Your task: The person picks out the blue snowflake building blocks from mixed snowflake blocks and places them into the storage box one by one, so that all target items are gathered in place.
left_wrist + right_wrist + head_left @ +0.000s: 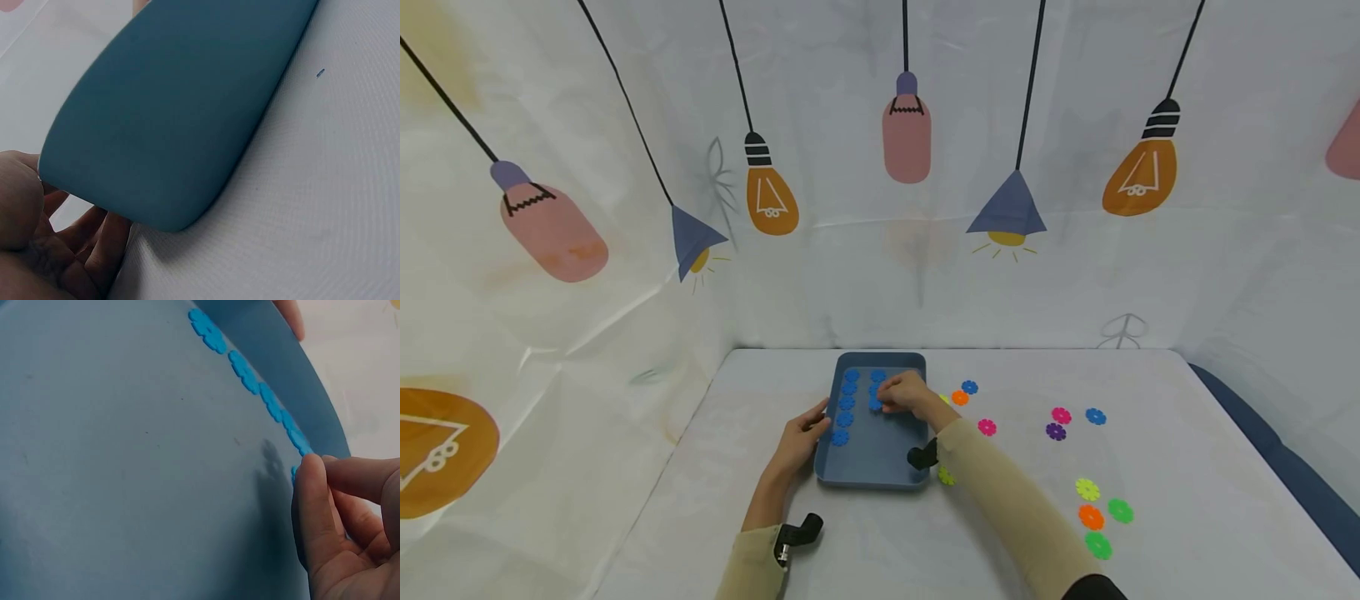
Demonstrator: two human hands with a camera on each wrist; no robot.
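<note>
A blue-grey tray (891, 462) lies on the white table; its outer wall (162, 119) fills much of the left wrist view. My left hand (797, 442) grips its left side, thumb at the rim and fingers beneath the edge. Inside, a column of several blue flower-shaped discs (845, 419) runs along the left wall. A shorter second column (877, 376) stands beside it, partly covered by my right hand (910, 393). The thumb and forefinger of that right hand (344, 525) pinch a blue flower-shaped disc, mostly hidden by the fingers, above the tray floor.
Loose flower discs lie right of the tray: blue (970, 387), orange (960, 397), pink (987, 427), purple (1056, 432), yellow (1087, 489) and green (1121, 511). One yellow disc (946, 476) is near the tray's right edge, beside my right sleeve. A lamp-printed sheet hangs behind the table.
</note>
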